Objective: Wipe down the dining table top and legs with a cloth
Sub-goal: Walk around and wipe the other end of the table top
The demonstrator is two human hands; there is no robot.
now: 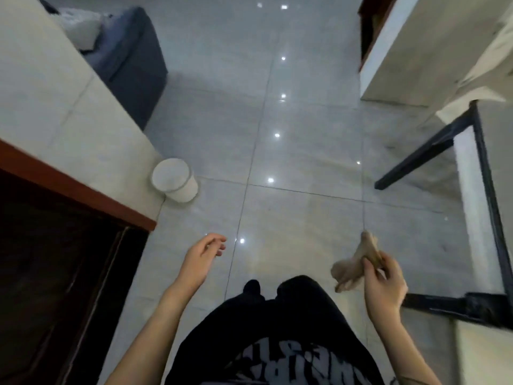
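Note:
My right hand (384,284) pinches a crumpled beige cloth (354,265), held in the air above the floor at the lower right. Empty, my left hand (202,255) hangs over the tiles at lower centre with its fingers loosely curled. The dining table (472,173) stands along the right edge, seen from above, with a pale top edge and a black frame. One black leg (422,157) slants down to the floor. A black bar (444,302) of the frame runs just right of my right hand.
A white round bin (175,180) stands on the glossy grey tile floor (291,162) beside a pale wall corner on the left. A dark wooden door frame (69,190) is at lower left, a dark blue sofa (130,56) at upper left. A white cabinet (397,48) stands at upper right.

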